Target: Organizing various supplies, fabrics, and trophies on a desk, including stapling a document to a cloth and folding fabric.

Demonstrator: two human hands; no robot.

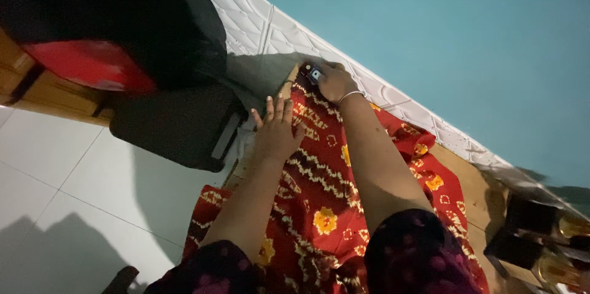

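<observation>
1. Head view: a red cloth (319, 202) with yellow and white patterns lies across a wooden board (473, 189), running from the near edge of the scene to the far end.
2. The left hand (276, 131) rests flat on the cloth, fingers stretched out and spread, palm down, gripping nothing.
3. The right hand (335, 82) is curled around a small dark object (313, 74) at the far end of the cloth, just beyond the left hand; a thin bracelet (350, 95) circles the wrist.
4. Left of the hands stands a dark bag (178, 125) on white floor tiles (55, 171).
5. At far right sit dark boxes (528, 232) with gold parts.
6. A quilted white edge (258, 23) runs beyond the board, below a teal wall (467, 35).
</observation>
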